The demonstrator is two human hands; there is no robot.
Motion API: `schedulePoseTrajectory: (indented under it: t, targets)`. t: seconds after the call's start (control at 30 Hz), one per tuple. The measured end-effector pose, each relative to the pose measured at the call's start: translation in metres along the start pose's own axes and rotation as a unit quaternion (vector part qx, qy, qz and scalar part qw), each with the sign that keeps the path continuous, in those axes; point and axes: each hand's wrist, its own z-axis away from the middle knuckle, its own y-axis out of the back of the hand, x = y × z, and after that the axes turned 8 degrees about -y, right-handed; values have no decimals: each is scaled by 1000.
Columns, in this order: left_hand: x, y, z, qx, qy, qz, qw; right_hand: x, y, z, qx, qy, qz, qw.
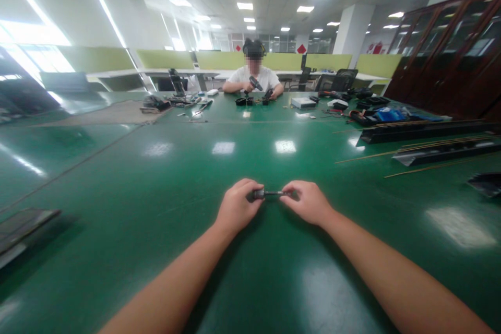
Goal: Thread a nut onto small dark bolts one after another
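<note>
Tool (pixel 266 193), slim, w/ thick dark-and-grey handle (pixel 259 194) and thin shaft (pixel 274 193), held roughly level just below ctr of frame, over green tabletop (pixel 176 162) (contact w/ surface hard to tell). For steady work, prob. best to keep handle firm, shaft straight and in line between both ends, w/ light pressure from right and no sideways bending. Also advisable: slow, small movements, w/ pinch kept near tip. Left hand (pixel 238 204), just L of ctr: curled nearly closed around handle. Right hand (pixel 308 201), R of ctr: pinched narrow on shaft's far end, approx. opposite handle, w/ exact tip hidden inside grip.
</note>
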Motion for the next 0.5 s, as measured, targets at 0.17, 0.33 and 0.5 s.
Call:
schedulePoseTrajectory:
  t: [0.17, 0.33, 0.5]
  targets:
    - [-1, 4, -2, 27, 27, -33, 999, 1, 0, 0, 9, -3, -5, 1000]
    - [-10, 5, -2, 79, 130, -21, 988, 3, 0, -1, 5, -14, -11, 1000]
    - [-10, 13, 1, 126, 222, 148, 955, 3, 0, -1, 11, -9, -14, 1000]
